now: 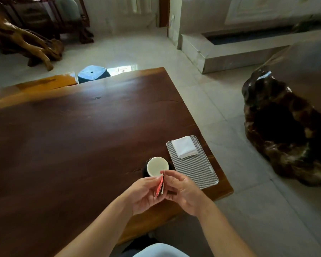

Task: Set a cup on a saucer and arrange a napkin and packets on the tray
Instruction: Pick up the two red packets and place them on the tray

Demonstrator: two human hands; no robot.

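Observation:
A pale cup [157, 166] stands on a dark saucer [145, 171] near the table's right front. Just right of it lies a ribbed grey tray [195, 169], and a folded white napkin [183, 146] rests on the tray's far end. Red and white packets [160, 186] are held upright on edge between my two hands, just in front of the cup. My left hand [144, 194] grips them from the left and my right hand [182, 190] pinches them from the right. The near half of the tray is bare.
The dark wooden table [72, 136] stretches left and far; its right edge runs just past the tray. A blue stool [92, 73] stands beyond the far edge. A large carved root [289, 117] sits on the tiled floor at right.

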